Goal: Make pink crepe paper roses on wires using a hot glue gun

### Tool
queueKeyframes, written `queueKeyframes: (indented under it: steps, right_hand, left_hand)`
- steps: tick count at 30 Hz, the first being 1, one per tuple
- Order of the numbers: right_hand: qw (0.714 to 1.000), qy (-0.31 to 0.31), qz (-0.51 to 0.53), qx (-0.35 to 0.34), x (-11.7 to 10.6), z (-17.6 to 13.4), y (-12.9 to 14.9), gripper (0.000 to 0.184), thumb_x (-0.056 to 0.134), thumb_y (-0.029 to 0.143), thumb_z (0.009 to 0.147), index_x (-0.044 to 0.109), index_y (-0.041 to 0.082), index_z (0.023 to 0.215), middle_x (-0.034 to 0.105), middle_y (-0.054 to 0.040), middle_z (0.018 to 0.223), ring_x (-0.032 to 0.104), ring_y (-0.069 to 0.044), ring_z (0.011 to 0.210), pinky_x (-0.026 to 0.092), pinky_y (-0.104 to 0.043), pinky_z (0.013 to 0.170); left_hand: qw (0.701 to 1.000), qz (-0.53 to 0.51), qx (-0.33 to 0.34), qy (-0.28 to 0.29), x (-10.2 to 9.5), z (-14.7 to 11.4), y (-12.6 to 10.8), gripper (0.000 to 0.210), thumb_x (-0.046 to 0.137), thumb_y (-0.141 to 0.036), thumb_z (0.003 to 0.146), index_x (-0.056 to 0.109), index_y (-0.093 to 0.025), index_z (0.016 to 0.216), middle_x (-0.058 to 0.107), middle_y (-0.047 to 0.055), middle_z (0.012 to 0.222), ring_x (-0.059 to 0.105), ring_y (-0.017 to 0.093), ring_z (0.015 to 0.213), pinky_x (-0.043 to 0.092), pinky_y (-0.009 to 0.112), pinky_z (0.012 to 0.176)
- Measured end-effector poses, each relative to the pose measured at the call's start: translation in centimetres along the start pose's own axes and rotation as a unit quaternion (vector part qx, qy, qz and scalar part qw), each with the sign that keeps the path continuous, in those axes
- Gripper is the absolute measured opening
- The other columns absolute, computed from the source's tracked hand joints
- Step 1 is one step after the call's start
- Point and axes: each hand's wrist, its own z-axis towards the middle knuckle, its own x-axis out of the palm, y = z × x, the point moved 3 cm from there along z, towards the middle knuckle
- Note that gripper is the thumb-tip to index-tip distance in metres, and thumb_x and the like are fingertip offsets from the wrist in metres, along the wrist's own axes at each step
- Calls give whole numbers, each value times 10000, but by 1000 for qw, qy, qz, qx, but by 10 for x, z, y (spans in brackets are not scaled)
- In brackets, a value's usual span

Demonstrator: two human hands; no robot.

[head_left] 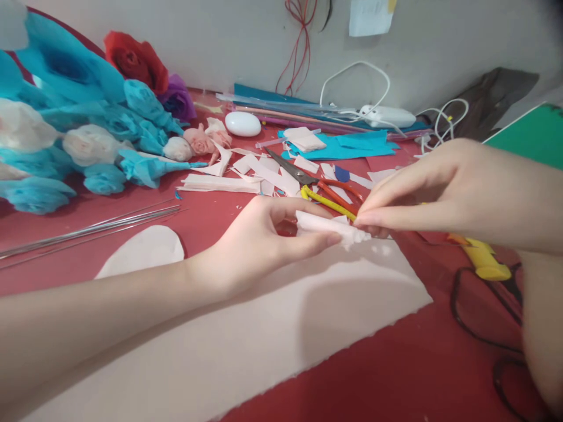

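My left hand (259,246) is closed on a small pale pink piece of crepe paper (320,224), its thumb pressed along the near side. The paper is partly rolled, with a ruffled edge toward the right. My right hand (440,190) pinches at that right end, thumb and fingers together; a thin wire-like line shows by its fingertips, but what exactly they grip is hidden. Beneath both hands lies a large pale pink crepe paper sheet (211,357). Just behind them are scissors (299,174) with red-orange handles and a yellow-handled tool (328,201).
Crepe paper flowers (97,146) pile up at the left. Metal wires (109,227) and a rounded paper piece (145,251) lie nearer. Paper scraps (264,173), blue paper (352,145) and a white power strip (387,116) sit behind. A yellow-ended tool (488,264) and dark cable are right.
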Motion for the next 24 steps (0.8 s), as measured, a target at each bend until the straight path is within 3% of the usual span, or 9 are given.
queueKeyframes:
  steps: [2,6,13,24]
  right_hand:
    - [999,-41,6,-11,-5,-2,-1,227,621,441,657,701,228,654,582,12,549,482,-89,449,310,-185,376]
    - [994,-95,-48,36,-7,-5,2,98,649,363,686,698,282,712,629,34,669,565,-115,587,429,-188,502]
    - [998,-5,-47,41,6,0,11,200,594,458,714,691,285,736,628,43,735,576,-133,633,393,-200,459]
    - [998,4,-56,9,9,0,11,158,581,385,703,679,261,704,599,49,649,529,-90,523,341,-167,400]
  left_hand:
    - [1000,-7,-3,3,0,0,0,177,655,-300,702,684,-185,833,708,-15,772,634,128,676,466,157,555]
    - [1000,-4,-8,2,0,1,0,172,659,-301,699,682,-190,830,706,-19,750,635,127,653,463,159,538]
    - [1000,5,7,0,0,0,0,160,649,-296,709,681,-185,819,715,-7,787,642,145,701,483,179,582]
    - [999,18,32,-1,-1,1,-1,131,647,-276,707,692,-185,790,705,-19,752,636,135,691,472,171,576]
